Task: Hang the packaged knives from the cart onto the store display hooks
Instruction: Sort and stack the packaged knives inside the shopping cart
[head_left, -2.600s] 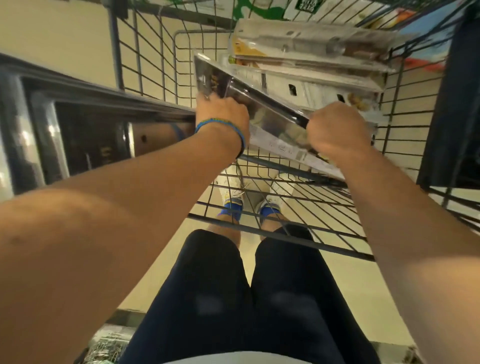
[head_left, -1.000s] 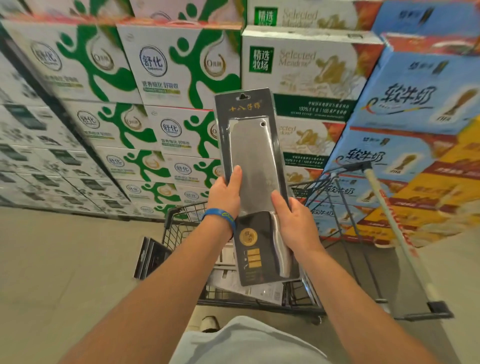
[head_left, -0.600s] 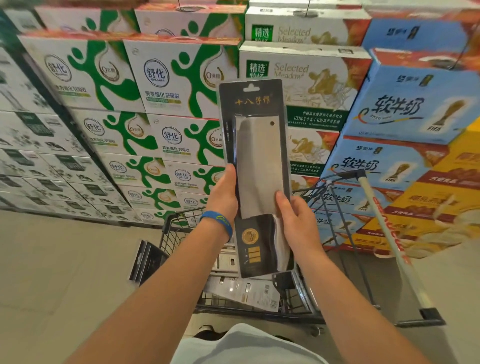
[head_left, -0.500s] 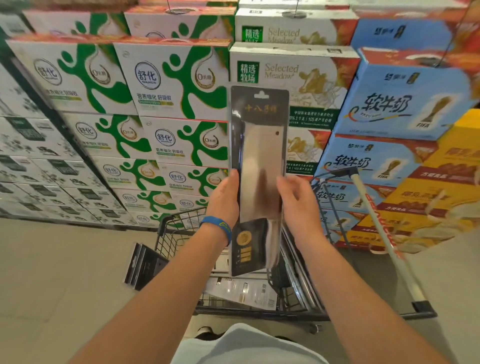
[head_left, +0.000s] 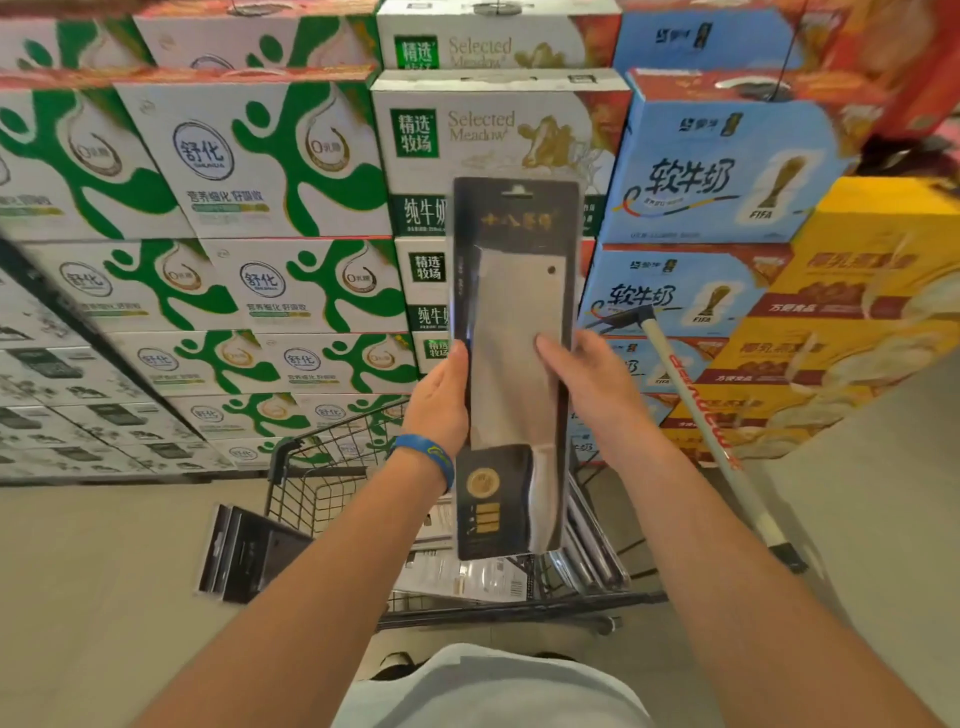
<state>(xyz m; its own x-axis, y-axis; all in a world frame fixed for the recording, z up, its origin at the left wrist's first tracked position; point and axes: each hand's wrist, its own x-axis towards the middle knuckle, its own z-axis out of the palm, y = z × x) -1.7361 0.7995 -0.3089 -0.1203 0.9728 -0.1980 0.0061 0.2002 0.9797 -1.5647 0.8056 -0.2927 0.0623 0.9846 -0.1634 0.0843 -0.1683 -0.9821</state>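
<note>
I hold a packaged cleaver (head_left: 511, 312) upright in front of me, a black card with a steel blade under clear plastic and a hang slot at its top. My left hand (head_left: 439, 405) grips its left edge, thumb on the front. My right hand (head_left: 592, 387) grips the right edge, thumb across the blade. Below stands the wire cart (head_left: 332, 467) with more packaged knives (head_left: 467, 577) lying inside. No display hooks are in view.
Stacked milk cartons (head_left: 249, 171) fill the wall ahead, green-white at left, blue (head_left: 717, 171) and yellow at right. Black packages (head_left: 249, 556) hang off the cart's left side. The cart's handle bar (head_left: 706, 431) slants down the right. Beige floor lies on both sides.
I lifted the cleaver package out of the cart and raised it upright. Over the last second it turned edge-on, then flat toward me again, and rose slightly.
</note>
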